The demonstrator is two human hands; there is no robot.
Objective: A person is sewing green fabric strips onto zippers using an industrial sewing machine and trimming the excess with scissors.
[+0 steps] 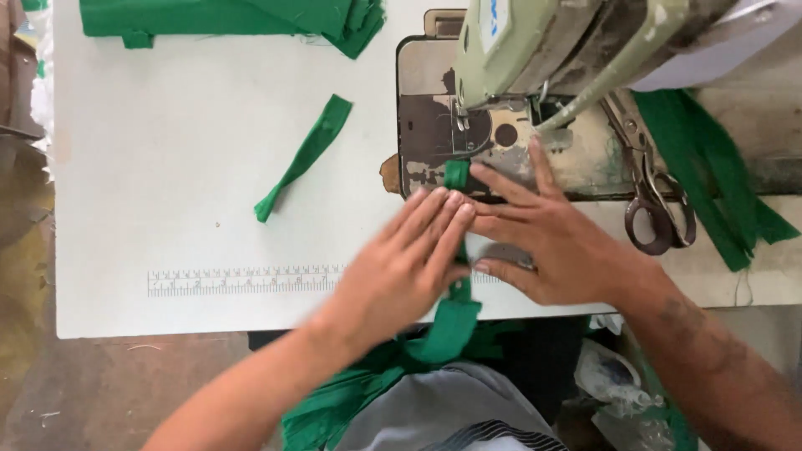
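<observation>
A narrow green fabric strip [456, 174] runs from my lap up across the white table toward the presser foot of a sewing machine [535, 50]. My left hand [409, 263] lies flat on the strip, fingers together, pressing it to the table. Beside it, my right hand [543, 230] rests with fingers spread, fingertips on the strip's end just in front of the needle plate [434, 134]. Neither hand grips anything; both press down on the cloth.
A loose green strip [305, 157] lies on the white table [167, 184] to the left. Folded green cloth [242, 17] is piled at the far edge. Scissors [656, 200] and more green strips [710, 175] lie right of the machine. A printed ruler [242, 280] marks the near edge.
</observation>
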